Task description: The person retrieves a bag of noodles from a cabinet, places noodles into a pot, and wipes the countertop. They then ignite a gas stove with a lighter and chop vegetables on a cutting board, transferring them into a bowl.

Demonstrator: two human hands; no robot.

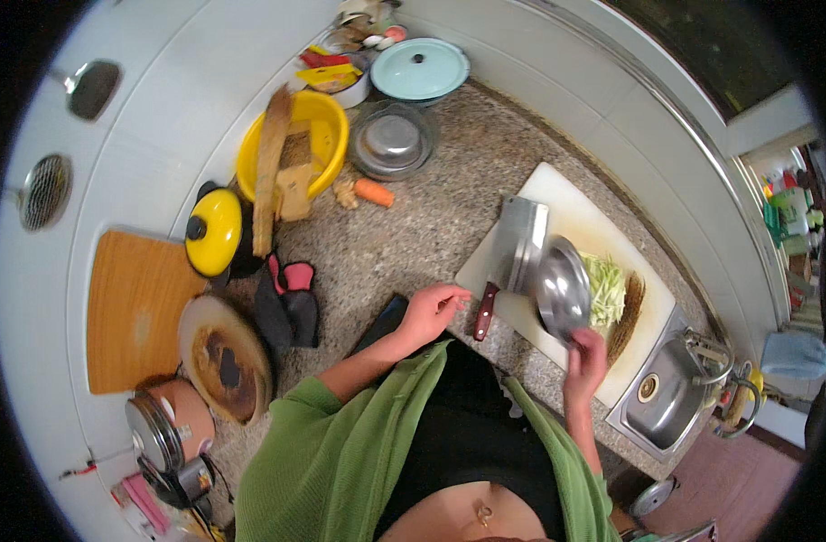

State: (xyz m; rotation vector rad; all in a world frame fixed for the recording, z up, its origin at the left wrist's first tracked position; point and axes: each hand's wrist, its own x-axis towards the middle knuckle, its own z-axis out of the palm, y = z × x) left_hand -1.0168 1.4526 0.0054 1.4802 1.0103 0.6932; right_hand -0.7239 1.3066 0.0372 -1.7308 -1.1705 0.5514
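Note:
My right hand grips the rim of a shiny stainless steel bowl, tilted on its side above a white cutting board. Pale green shredded vegetable lies on the board just right of the bowl. Beside the shreds is a brown, rough-textured strip that I cannot identify. A cleaver rests flat on the board's left part, its dark red riveted handle reaching over the near edge. My left hand hovers left of that handle, empty, with loosely bent fingers.
A carrot piece and ginger lie near a yellow basin. Glass lids and a pale blue lidded pot stand behind. A steel sink adjoins the board. Dark mitts and a yellow-lidded pot are leftward.

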